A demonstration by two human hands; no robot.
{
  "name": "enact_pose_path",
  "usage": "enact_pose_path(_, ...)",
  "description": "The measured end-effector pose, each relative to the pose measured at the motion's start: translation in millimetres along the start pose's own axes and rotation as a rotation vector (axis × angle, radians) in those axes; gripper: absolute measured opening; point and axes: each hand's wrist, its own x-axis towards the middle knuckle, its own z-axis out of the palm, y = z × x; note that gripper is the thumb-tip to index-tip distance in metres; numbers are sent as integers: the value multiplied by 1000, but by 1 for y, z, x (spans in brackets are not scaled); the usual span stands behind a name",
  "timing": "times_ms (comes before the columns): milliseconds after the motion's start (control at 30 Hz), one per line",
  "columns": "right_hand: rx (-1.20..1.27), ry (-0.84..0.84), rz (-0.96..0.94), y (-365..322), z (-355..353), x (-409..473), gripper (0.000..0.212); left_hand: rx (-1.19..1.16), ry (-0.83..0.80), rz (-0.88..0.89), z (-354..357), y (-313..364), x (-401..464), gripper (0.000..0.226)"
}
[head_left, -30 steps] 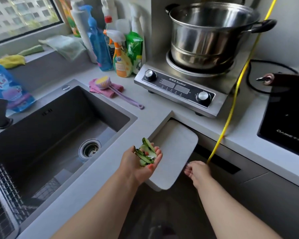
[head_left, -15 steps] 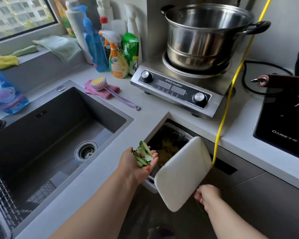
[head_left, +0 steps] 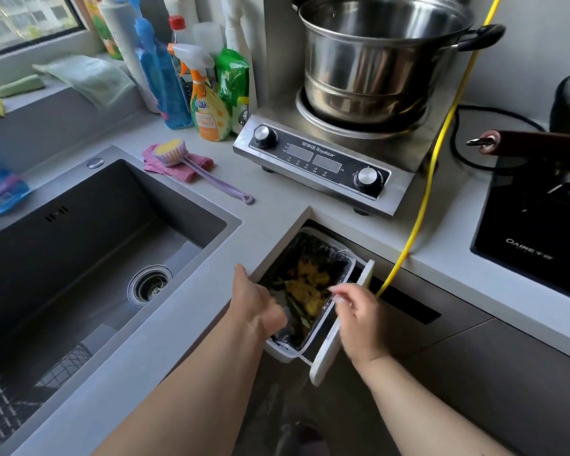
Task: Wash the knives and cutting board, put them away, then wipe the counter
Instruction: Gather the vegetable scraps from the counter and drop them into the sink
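No knife or cutting board is in view. A white pull-out waste bin (head_left: 277,352) set under the grey counter (head_left: 277,205) stands open, its lid (head_left: 323,363) hanging down at the right. Yellow and green scraps (head_left: 306,287) lie inside on a black liner. My left hand (head_left: 254,301) is tipped palm-down over the bin's left side, and its fingers point into the bin, out of sight. My right hand (head_left: 359,317) hovers over the bin's right rim with loose, blurred fingers reaching toward the left hand.
The dark sink (head_left: 79,245) lies left, with a wire rack (head_left: 0,390) at its near end. A brush (head_left: 175,153) on a pink cloth (head_left: 178,169), spray bottles (head_left: 165,77), an induction cooker (head_left: 320,159) with a steel pot (head_left: 375,54), a yellow cable (head_left: 431,179) and a black cooktop (head_left: 540,238) crowd the counter.
The bin lid has swung fully open and down. My left hand has turned over above the bin, and the green scraps it carried are out of sight. My right hand came up from the lid.
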Motion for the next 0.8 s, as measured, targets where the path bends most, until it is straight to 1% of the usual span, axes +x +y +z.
enact_pose_path(67,31,-287,-250,-22,11,-7,38,-68,-73,8,0,-1,-2,108)
enact_pose_path(100,20,-405,-349,-28,18,-10,43,-97,-82,21,1,0,-4,109)
enact_pose_path(133,-18,-513,-395,-30,25,-13,47,-119,-74,36,-1,2,-4,109)
enact_pose_path(167,-89,-595,-373,-26,30,-12,52,-121,-63,58,-1,4,-6,108)
enact_pose_path(200,-197,-632,-269,-24,32,-8,55,-114,-69,79,-2,5,-8,108)
enact_pose_path(233,-353,-639,-111,-19,33,-2,54,-85,-77,93,-3,6,-8,108)
enact_pose_path(267,-463,-629,11,-16,32,3,51,-40,-80,98,-5,6,-8,108)
enact_pose_path(300,-478,-584,36,-16,29,6,47,19,-71,102,-6,6,-7,106)
enact_pose_path(333,-440,-503,-10,-18,27,8,44,76,-62,111,-9,6,-6,102)
enact_pose_path(367,-380,-371,-64,-17,25,8,42,139,-44,117,-11,5,-6,98)
enact_pose_path(400,-332,-199,-69,-17,22,7,41,197,-29,122,-14,3,-5,95)
enact_pose_path(433,-285,-11,-13,-14,21,5,42,239,-18,127,-16,1,-5,91)
enact_pose_path(467,-225,151,102,-10,17,4,43,254,-17,130,-20,0,-3,88)
enact_pose_path(500,-142,252,264,-8,16,3,43,253,-22,127,-23,-1,-2,86)
enact_pose_path(533,-75,272,438,-5,15,3,42,242,-32,124,-25,-2,-2,84)
enact_pose_path(567,-51,236,561,-4,15,1,42,227,-41,122,-26,-2,-3,82)
enact_pose_path(600,-50,191,602,-5,16,-1,43,217,-52,122,-27,-2,-3,80)
enact_pose_path(667,-46,158,568,-10,19,-7,41,208,-69,136,-26,-1,-7,78)
enact_pose_path(800,-101,124,403,-22,26,-8,36,198,-88,204,-24,8,-11,71)
